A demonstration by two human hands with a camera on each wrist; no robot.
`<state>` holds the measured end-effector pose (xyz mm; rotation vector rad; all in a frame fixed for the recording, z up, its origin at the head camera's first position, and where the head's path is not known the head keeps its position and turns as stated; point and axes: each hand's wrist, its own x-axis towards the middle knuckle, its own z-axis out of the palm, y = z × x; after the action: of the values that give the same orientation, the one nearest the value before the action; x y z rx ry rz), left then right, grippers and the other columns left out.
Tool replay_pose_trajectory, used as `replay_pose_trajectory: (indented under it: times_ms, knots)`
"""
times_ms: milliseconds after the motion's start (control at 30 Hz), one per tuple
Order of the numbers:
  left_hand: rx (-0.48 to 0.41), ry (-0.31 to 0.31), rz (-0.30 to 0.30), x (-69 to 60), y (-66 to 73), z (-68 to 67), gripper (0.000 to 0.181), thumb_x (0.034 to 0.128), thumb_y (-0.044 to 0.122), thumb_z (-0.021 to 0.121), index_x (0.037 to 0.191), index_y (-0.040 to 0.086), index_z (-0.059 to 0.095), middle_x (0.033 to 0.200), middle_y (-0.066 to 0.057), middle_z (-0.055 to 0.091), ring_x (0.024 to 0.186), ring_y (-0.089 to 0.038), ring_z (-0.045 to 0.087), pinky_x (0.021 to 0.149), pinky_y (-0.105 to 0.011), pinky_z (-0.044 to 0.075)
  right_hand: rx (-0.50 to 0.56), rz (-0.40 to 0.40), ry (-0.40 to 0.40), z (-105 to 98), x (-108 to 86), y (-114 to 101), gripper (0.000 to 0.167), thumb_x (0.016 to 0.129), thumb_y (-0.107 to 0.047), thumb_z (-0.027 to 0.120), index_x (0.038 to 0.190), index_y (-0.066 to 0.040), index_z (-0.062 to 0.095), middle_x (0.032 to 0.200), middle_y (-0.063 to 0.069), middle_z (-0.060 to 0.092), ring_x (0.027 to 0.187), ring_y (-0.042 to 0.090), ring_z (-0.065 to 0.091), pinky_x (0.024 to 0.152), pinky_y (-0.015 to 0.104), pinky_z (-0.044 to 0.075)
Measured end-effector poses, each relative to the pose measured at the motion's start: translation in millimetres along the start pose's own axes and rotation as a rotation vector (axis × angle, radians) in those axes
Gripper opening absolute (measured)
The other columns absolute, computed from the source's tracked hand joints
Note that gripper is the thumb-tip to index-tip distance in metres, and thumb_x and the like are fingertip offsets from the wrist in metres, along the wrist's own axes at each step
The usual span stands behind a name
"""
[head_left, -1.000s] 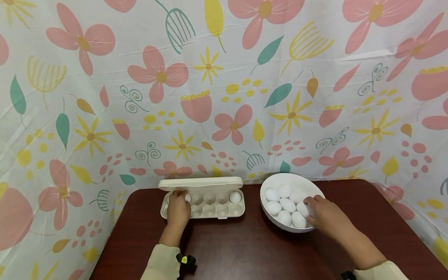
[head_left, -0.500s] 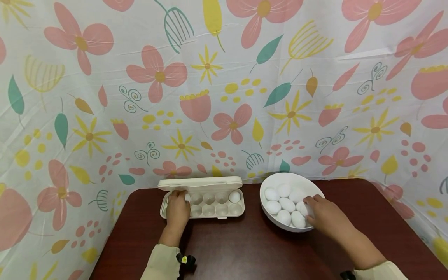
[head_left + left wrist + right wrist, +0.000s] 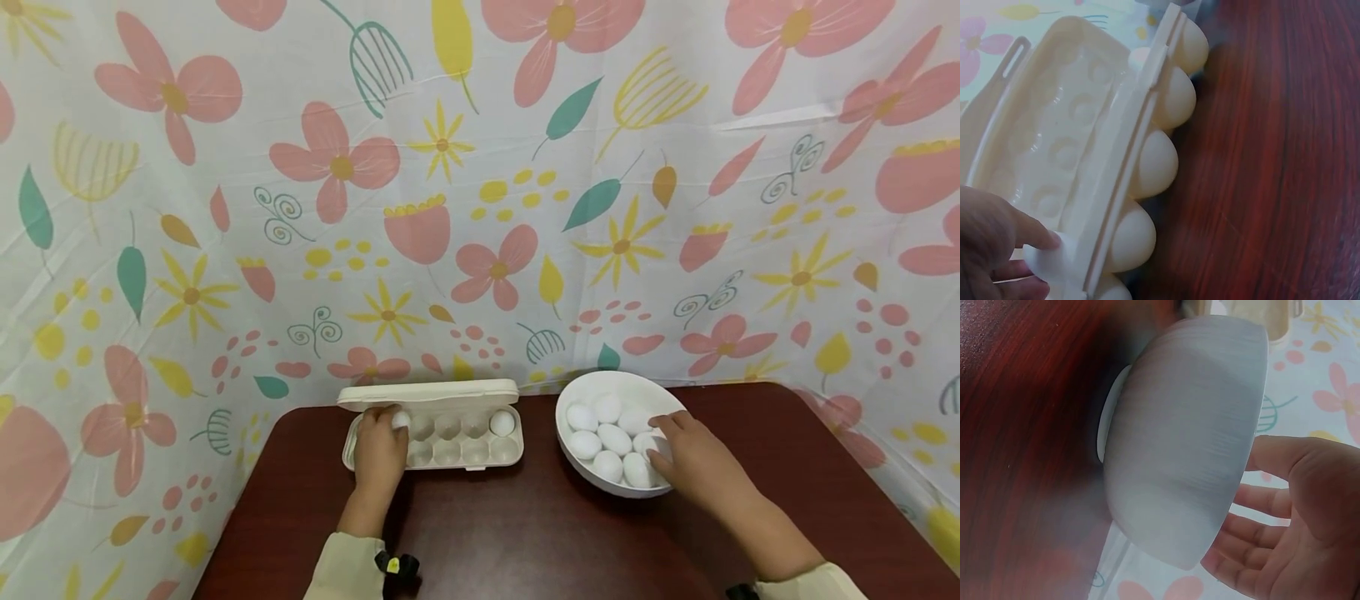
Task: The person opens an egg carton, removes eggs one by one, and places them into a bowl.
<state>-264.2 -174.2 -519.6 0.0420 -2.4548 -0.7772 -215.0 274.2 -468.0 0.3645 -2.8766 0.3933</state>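
A cream egg carton (image 3: 461,464) lies with its lid raised at the back of the table. At its left end my left hand (image 3: 381,450) pinches a white egg (image 3: 1054,259) between thumb and fingers, low over the carton's cups. Another egg (image 3: 502,422) sits in the back row at the right end. The white bowl (image 3: 592,477) to the right holds several white eggs (image 3: 614,439). My right hand (image 3: 697,458) reaches over the bowl's right rim, its fingers spread loosely around an egg. In the right wrist view the bowl wall hides those fingertips.
A dark reddish-brown table (image 3: 517,533) carries both the carton and the bowl. Behind it hangs a flower-printed white cloth (image 3: 495,167), close to the back edge. The carton's upright lid (image 3: 431,390) stands along its far side.
My left hand has shifted slightly at the carton's left end, showing a bit more of the egg beside it. The right hand's fingers have spread a little at the bowl.
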Motion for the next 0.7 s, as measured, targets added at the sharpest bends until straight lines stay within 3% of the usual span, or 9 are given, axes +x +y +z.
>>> replay_pose_trajectory:
  times_ms: [333,700]
  knots:
    - [-0.084,-0.003,-0.040,-7.1,15.8,-11.3,0.035,0.0847,0.010,0.078,0.118,0.002,0.070,0.115,-0.023,0.060,0.101,-0.043,0.062,0.085,-0.056,0.053,0.026,0.024,0.020,-4.7,1.3,-12.4,0.040,0.087,-0.020,0.077,0.119,0.002,0.066,0.117,0.025,0.063,0.105,0.041,0.064,0.089,0.058,0.054]
    - [-0.143,-0.069,-0.119,-18.1,36.8,-19.0,0.034,0.0870,0.012,0.076,0.120,0.005,0.069,0.113,-0.017,0.058,0.094,-0.036,0.065,0.080,-0.051,0.054,0.125,-0.023,0.172,-1.6,-1.8,-31.7,0.034,0.089,-0.015,0.074,0.118,0.000,0.066,0.117,0.021,0.062,0.106,0.038,0.063,0.086,0.056,0.054]
